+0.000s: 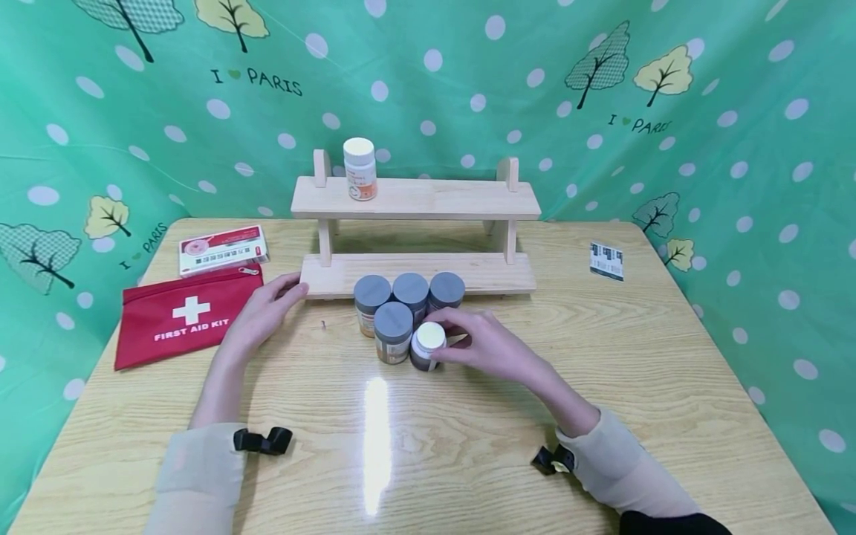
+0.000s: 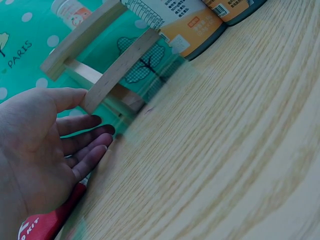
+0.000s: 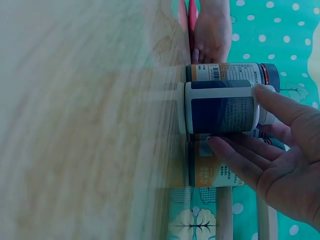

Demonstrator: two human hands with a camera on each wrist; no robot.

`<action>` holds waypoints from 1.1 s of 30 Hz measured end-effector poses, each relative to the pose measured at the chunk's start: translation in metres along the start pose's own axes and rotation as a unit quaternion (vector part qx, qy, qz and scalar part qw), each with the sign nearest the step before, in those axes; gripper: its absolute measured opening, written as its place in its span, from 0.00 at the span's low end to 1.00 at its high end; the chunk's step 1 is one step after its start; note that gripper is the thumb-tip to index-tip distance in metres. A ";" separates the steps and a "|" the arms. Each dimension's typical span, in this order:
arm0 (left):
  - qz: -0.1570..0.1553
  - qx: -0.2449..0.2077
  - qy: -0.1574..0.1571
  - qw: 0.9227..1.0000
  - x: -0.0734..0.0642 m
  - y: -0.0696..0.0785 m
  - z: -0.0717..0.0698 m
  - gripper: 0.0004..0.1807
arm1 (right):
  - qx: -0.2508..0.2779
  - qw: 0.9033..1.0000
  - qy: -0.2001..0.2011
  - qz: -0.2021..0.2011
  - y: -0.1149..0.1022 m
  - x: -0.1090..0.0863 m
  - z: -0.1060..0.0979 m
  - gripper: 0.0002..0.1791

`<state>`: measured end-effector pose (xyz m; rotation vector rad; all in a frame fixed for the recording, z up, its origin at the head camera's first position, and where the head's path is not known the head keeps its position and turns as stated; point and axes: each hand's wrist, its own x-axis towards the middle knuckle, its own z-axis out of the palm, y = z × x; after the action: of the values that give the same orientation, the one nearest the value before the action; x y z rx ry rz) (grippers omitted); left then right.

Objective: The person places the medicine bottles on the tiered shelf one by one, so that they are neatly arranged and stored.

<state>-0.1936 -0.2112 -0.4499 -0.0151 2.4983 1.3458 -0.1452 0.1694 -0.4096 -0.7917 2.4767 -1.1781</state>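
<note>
Between the thumb and fingers of my right hand point(image 1: 478, 343) is a small white bottle point(image 1: 429, 338) with a white cap and a dark blue label point(image 3: 222, 107). Several grey-lidded jars point(image 1: 393, 324) with orange and white labels cluster right behind and beside it. At the left end of a two-tier wooden shelf point(image 1: 417, 273), my left hand point(image 1: 266, 310) reaches with fingers loosely extended. In the left wrist view, its thumb touches the lower board's corner point(image 2: 92, 102). A white bottle with an orange label point(image 1: 361, 174) stands on the upper tier.
A red first aid kit pouch point(image 1: 180, 316) lies at the left, with a red and white medicine box point(image 1: 223, 249) behind it. Toward the back right lies a small printed packet point(image 1: 606, 261). A green dotted curtain point(image 1: 428, 89) surrounds the wooden table point(image 1: 508, 453).
</note>
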 end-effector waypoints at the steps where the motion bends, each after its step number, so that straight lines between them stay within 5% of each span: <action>1: -0.001 0.001 0.000 1.000 0.000 0.000 0.000 0.44 | 0.004 1.000 -0.002 0.001 0.000 0.000 0.000 0.22; 18: 0.000 0.003 0.001 1.000 0.000 0.001 0.000 0.45 | 0.086 0.996 -0.010 0.021 -0.006 -0.002 -0.015 0.22; 33: 0.001 0.004 0.001 1.000 0.002 0.000 -0.001 0.45 | 0.214 0.976 0.039 -0.014 -0.012 -0.011 -0.039 0.25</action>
<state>-0.1955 -0.2118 -0.4503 -0.0117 2.5062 1.3381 -0.1502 0.1936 -0.3753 -0.6671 2.1501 -1.7006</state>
